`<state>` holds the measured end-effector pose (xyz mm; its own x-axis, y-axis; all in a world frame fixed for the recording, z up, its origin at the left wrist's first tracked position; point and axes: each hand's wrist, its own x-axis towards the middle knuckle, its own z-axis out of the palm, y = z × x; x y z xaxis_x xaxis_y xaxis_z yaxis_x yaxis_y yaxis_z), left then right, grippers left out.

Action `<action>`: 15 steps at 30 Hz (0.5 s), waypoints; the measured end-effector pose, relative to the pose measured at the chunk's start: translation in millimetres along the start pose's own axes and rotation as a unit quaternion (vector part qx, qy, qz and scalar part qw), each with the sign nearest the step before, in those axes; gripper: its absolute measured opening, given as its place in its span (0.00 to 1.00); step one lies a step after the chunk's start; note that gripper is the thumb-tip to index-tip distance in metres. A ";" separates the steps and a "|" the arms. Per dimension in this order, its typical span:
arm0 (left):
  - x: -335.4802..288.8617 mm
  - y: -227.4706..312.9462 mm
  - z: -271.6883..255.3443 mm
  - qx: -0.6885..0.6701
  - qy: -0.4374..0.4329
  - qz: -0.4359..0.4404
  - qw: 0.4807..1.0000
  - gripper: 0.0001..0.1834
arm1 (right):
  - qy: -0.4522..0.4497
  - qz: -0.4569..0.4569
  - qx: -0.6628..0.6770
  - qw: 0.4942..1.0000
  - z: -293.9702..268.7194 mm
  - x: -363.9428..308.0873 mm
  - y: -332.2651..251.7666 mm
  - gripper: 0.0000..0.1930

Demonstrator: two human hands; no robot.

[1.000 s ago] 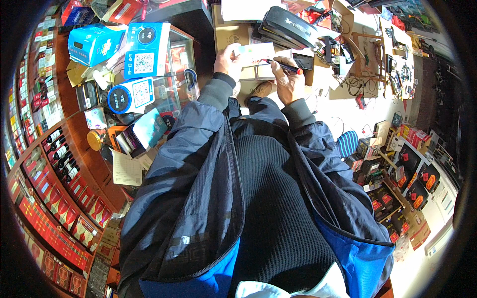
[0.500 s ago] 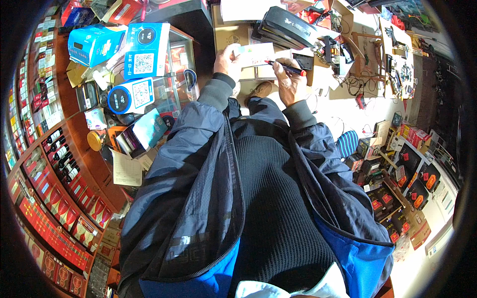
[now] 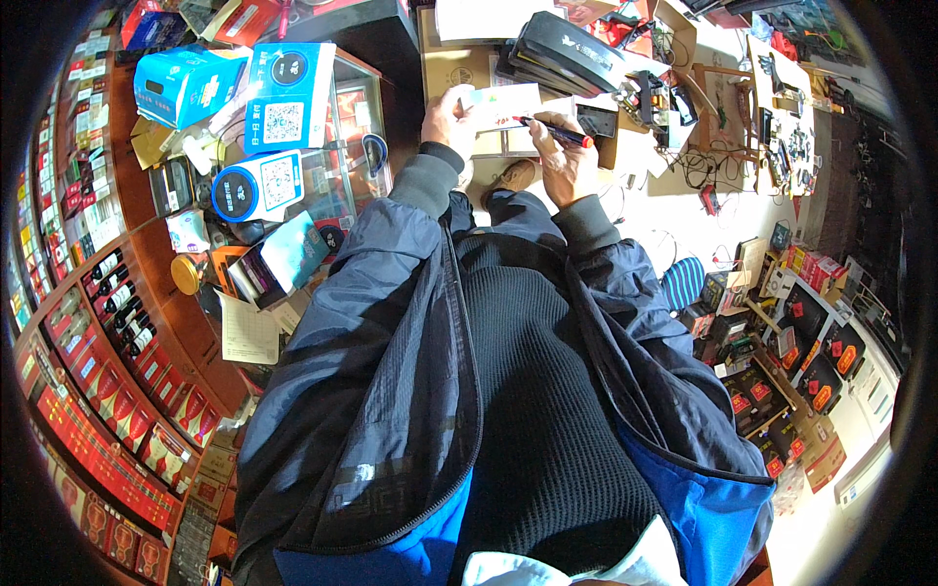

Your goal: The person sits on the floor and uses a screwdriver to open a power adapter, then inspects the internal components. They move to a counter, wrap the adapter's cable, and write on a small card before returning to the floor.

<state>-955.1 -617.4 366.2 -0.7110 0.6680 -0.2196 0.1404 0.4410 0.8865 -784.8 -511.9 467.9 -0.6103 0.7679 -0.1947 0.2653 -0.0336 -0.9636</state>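
My left hand (image 3: 448,117) grips the left end of a small white card (image 3: 508,101), which has a little colour near its top and red marks along its lower part. A dark marker pen (image 3: 559,130) with a red end is pinched in my right hand (image 3: 567,166). The pen's red tip meets the card or sits just over it, beside the red marks; actual contact is too small to tell. Both hands are held out in front of my body, with part of a shoe (image 3: 515,176) showing below them.
A glass counter (image 3: 344,166) on the left carries blue signs with square codes (image 3: 285,107) and a blue box (image 3: 181,88). Ahead lie a black case (image 3: 567,51) and an open carton (image 3: 674,39). Cables (image 3: 702,166) trail on the right. Shelves of red boxes (image 3: 107,459) line the far left.
My right hand and the pen have shifted slightly left and up along the card. The left hand keeps its hold with almost no movement.
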 end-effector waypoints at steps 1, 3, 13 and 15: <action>-0.6 2.0 -0.8 0.008 0.003 0.004 1.000 0.19 | 0.001 0.002 0.001 1.000 0.0 0.1 0.8 0.16; -1.3 5.1 -2.1 0.026 0.002 -0.003 1.000 0.20 | 0.003 0.005 -0.005 1.000 0.0 0.1 2.1 0.16; 0.4 -3.3 2.0 -0.004 0.029 0.026 0.999 0.20 | -0.007 -0.006 -0.008 1.000 -1.9 1.3 3.4 0.18; 1.8 -7.2 3.1 -0.010 0.000 -0.003 1.000 0.20 | -0.004 -0.005 -0.004 1.000 -1.7 0.5 2.1 0.18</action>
<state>-955.2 -617.5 358.1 -0.7114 0.6656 -0.2258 0.1216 0.4329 0.8932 -783.3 -510.5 466.0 -0.6183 0.7636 -0.1861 0.2645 -0.0208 -0.9642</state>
